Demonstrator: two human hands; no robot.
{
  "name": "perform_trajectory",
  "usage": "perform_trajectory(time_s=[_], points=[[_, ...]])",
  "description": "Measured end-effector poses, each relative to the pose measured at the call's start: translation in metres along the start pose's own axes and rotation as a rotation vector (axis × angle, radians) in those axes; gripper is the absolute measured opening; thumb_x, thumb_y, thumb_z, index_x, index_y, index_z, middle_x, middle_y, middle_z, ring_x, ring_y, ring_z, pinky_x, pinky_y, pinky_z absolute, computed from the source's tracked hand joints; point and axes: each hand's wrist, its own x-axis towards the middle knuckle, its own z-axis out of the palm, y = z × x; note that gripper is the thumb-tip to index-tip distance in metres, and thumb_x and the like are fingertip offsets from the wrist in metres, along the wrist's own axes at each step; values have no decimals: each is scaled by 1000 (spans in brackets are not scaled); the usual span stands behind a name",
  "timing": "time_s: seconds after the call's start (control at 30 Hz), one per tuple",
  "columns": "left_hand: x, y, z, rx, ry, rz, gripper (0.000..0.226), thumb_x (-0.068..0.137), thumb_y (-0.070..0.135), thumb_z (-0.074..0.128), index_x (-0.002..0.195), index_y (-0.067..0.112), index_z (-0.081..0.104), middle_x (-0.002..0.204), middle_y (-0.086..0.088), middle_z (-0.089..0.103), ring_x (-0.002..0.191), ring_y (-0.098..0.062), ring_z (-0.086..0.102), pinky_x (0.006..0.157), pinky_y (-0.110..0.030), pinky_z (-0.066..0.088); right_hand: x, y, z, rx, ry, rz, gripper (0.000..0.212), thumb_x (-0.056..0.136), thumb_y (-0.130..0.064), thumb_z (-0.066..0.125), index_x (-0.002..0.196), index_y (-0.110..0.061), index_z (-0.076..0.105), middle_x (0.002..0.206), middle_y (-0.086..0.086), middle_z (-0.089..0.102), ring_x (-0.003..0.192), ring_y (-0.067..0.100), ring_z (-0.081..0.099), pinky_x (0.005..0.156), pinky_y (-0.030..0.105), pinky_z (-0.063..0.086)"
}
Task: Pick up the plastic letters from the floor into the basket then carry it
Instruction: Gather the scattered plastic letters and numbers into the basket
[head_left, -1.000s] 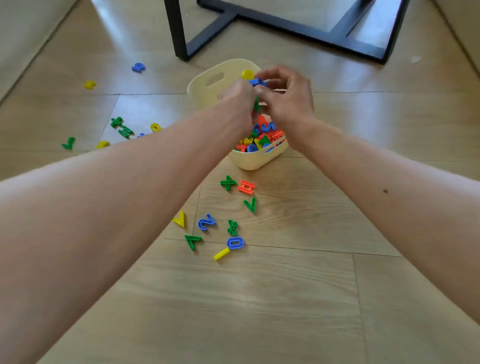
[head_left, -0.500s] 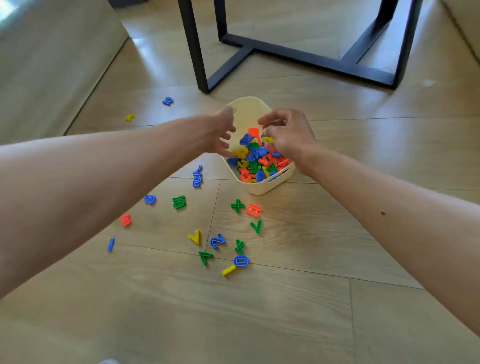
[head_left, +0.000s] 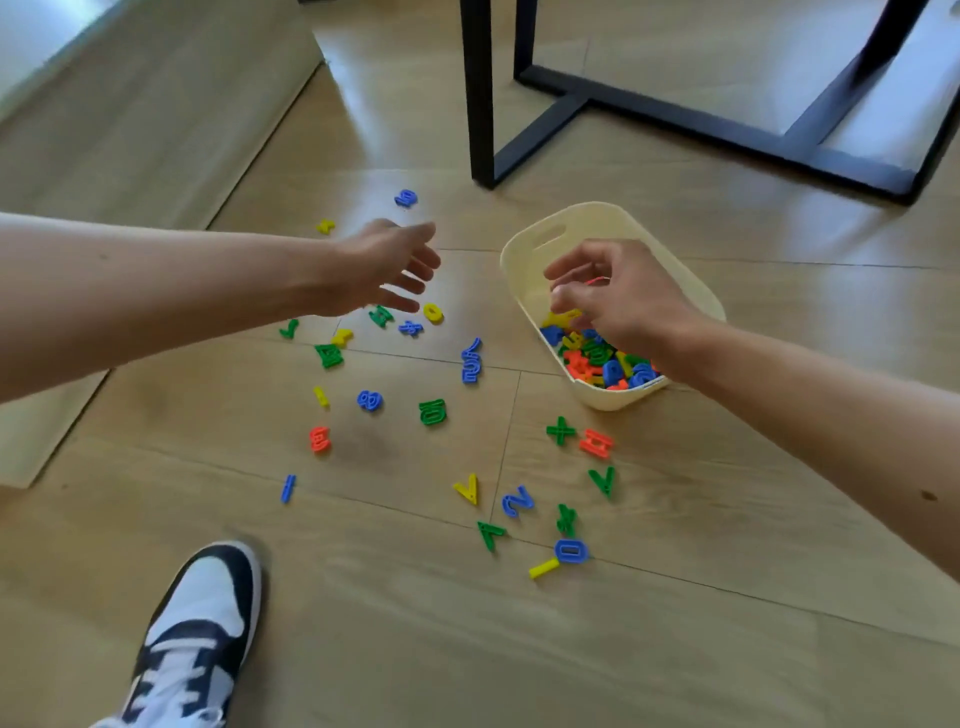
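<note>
writing: I read no brand or label anywhere. The only characters are the moulded pieces themselves: blue 0 (head_left: 571, 550), blue 2 (head_left: 516, 501), blue 8 (head_left: 370, 400), green plus (head_left: 560, 430), orange H (head_left: 596, 443), yellow V (head_left: 467, 488).
letters on floor: I count about two dozen loose pieces; a few are blurred, so it's not an exact count. Roughly eight green, seven blue, six yellow, two orange.
letters in basket: mixed heap of orange, blue, green and yellow at the near end; too jumbled to count.
basket (head_left: 530, 270): one, cream, with a slot handle at the far end. It sits upright on the floor, right of the scattered pieces and near the frame's leg. Long axis runs from far-left to near-right.
left hand (head_left: 387, 267): fingers spread wide, holding nothing that I can see. It hangs over the floor left of the basket, just above a green piece (head_left: 381, 315) and a yellow 0 (head_left: 432, 312).
right hand (head_left: 621, 299): over the basket, fingers curled narrow. There's a hint of orange at the fingertips; I can't tell if it's pinched.
frame (head_left: 675, 111): one, black metal, at the far edge of the floor.
shoe (head_left: 200, 634): one, black and white, near-left on the floor.
</note>
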Motion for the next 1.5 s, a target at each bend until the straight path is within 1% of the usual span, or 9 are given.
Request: perform_trajectory(time_s=[0.1,0.3,0.53,0.7,0.9,1.07,1.23,1.4,1.5], points=[[6,-54,-16,-38,-45,13,40,103,34,44,114,-1,63,124,-20,62,103,-25,62,92,-43,56,2,-5,43,-16,-83,22,17,90,-9,64,106,-14,69,101,6,68,94,26,70,80,44,61],[19,-145,-20,-16,-142,174,25,100,27,51,111,11,67,114,-8,67,111,-19,63,91,-36,57,8,-5,128,-63,-206,86,21,83,-12,72,104,-18,70,97,2,70,88,22,71,83,44,60],[59,-215,-71,125,-105,387,20,96,27,58,115,20,63,114,11,63,108,0,57,89,-20,49,24,-2,223,-91,-126,201,29,80,-11,73,108,-20,67,102,0,68,88,14,68,79,27,57],[98,-232,-100,446,-19,554,36,87,23,67,121,18,58,121,-2,53,115,-20,51,95,-37,46,31,-4,265,-409,-138,106,38,78,-18,70,114,-25,62,109,-6,59,94,11,61,80,36,55],[124,-242,-102,784,100,669,52,86,40,64,132,22,51,123,-6,46,110,-25,42,73,-40,50,31,6,300,-801,-125,-96,29,81,-26,69,108,-20,60,105,1,54,102,23,55,70,33,43],[132,-248,-95,851,132,631,55,85,44,66,133,24,48,130,-8,44,116,-28,41,67,-39,50,34,17,311,-880,-51,-154,19,80,-20,69,97,-18,61,97,3,56,98,26,55,66,31,38],[130,-250,-89,819,139,691,27,90,21,61,114,11,55,122,-11,50,109,-30,46,66,-46,55,37,20,309,-859,-58,-142,15,79,-16,67,92,-18,61,91,2,54,93,26,55,67,30,34],[132,-251,-92,754,149,751,20,88,16,59,108,12,55,111,-7,55,100,-29,48,66,-49,52,28,-1,332,-686,-152,-188,15,79,-23,67,93,-22,60,92,-2,55,91,21,56,67,35,46],[134,-253,-104,671,182,764,21,87,17,60,107,13,56,108,-5,57,97,-28,49,69,-48,50,23,-3,353,-757,-185,-248,15,80,-22,67,93,-19,60,91,0,54,89,24,55,62,31,39]])
